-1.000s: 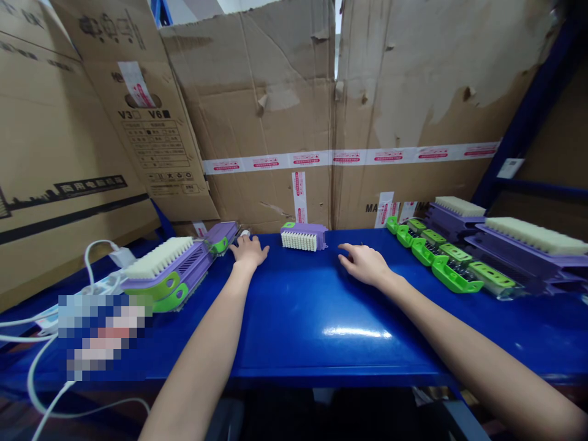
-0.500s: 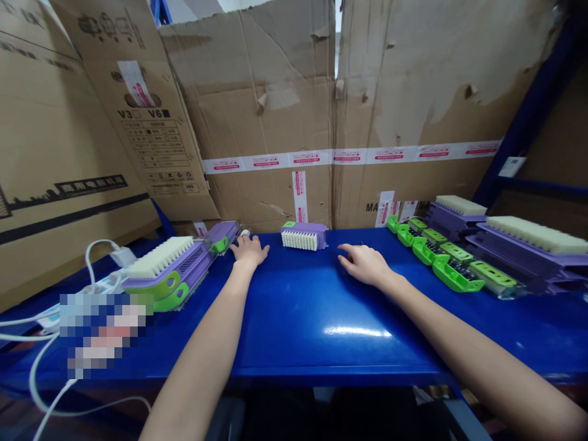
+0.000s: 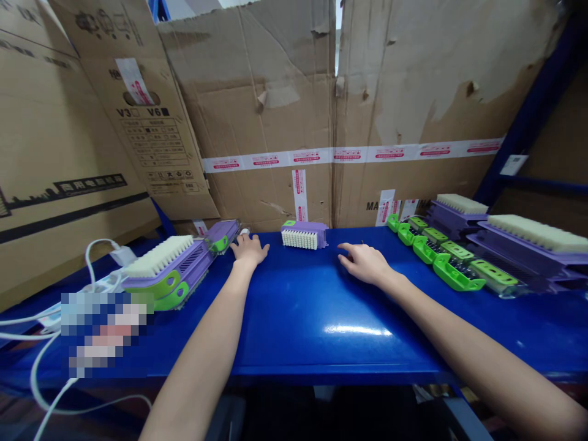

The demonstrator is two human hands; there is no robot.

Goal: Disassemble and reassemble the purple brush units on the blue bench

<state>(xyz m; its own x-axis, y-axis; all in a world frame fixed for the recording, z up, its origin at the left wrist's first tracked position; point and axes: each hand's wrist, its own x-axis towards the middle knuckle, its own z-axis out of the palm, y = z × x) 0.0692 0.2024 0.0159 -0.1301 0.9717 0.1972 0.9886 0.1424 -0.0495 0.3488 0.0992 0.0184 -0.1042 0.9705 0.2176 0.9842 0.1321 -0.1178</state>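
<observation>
My left hand [image 3: 249, 250] lies on the blue tabletop with its fingers spread, holding nothing. Just left of it is a purple block with a green end [image 3: 223, 235], close to my fingertips. Between my two hands, towards the back, sits a purple part with cream bristle-like teeth [image 3: 299, 239] and a green tab; neither hand touches it. To its right my right hand [image 3: 365, 263] rests on the table, index finger and thumb apart and nothing in the grasp. Its other fingers are partly hidden.
Purple blocks with cream toothed tops [image 3: 160, 256] are stacked at left, beside white cables and a power strip. Green clip-like pieces [image 3: 454, 274] line the right, before more purple blocks [image 3: 535, 245]. Cardboard sheets [image 3: 271, 116] stand behind the blue table [image 3: 312, 331].
</observation>
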